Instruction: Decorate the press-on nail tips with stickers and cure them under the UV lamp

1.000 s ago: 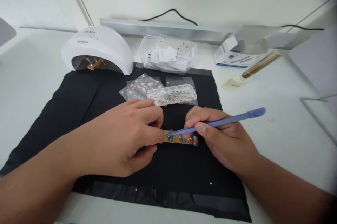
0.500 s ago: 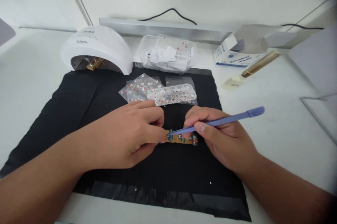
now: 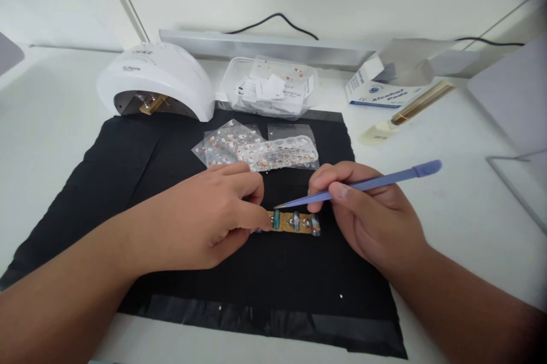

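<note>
My left hand (image 3: 226, 216) is closed on the left end of a narrow tan strip (image 3: 282, 223), its fingers hiding that end. Several glossy dark-green nail tips (image 3: 315, 224) stand along the strip among small round metal pieces. In my right hand (image 3: 367, 210) is a pair of purple tweezers (image 3: 363, 186), pinched between thumb and fingers. The metal point of the tweezers is just above the strip, near my left fingertips. Whether the point holds anything is too small to tell.
On the black mat (image 3: 192, 290) lie clear sticker sheets (image 3: 226, 142) and a clear case of small decorations (image 3: 294, 152). Behind are a white nail lamp (image 3: 158, 76), a plastic tub of packets (image 3: 269, 88) and an alcohol-pad box (image 3: 384, 82). A wide brush (image 3: 405, 113) lies at right.
My right hand and the tweezers have moved right and slightly up, lifting the point off the strip by my left fingertips. My left hand has barely moved.
</note>
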A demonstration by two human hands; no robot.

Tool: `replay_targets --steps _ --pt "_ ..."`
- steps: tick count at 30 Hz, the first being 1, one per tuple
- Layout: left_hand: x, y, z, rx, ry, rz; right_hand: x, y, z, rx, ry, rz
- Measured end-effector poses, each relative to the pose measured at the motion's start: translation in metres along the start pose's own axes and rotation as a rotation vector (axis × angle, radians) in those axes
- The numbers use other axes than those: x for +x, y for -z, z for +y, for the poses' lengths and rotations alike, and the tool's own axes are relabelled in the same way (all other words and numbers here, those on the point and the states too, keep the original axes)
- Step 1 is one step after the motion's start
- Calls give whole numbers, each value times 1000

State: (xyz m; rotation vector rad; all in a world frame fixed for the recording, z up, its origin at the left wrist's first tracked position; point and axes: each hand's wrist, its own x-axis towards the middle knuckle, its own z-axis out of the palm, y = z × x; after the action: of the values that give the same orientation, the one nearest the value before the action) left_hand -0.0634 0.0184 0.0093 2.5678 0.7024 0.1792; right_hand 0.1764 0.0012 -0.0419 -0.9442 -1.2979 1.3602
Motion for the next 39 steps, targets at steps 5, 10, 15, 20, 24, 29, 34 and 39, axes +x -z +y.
replay_targets --steps 5,10,15,20,24,29,34,39 --pt "-1 0 -2 -16 -13 12 1 1 2 6 18 12" --pt "-1 3 -2 -118 -14 131 3 3 3 8 34 22" --pt "-2 2 -3 -153 -4 203 5 3 2 47 25 71" --pt "1 -3 -4 -138 18 77 7 2 2 65 7 78" --pt "1 -4 -4 -126 23 67 7 2 2 65 8 79" --pt "2 -3 -4 -123 23 74 6 2 2 68 -3 79" --pt "2 -2 -4 -134 15 82 7 2 2 59 7 86" --pt "0 -1 -3 -152 15 74 7 2 1 47 -1 89"
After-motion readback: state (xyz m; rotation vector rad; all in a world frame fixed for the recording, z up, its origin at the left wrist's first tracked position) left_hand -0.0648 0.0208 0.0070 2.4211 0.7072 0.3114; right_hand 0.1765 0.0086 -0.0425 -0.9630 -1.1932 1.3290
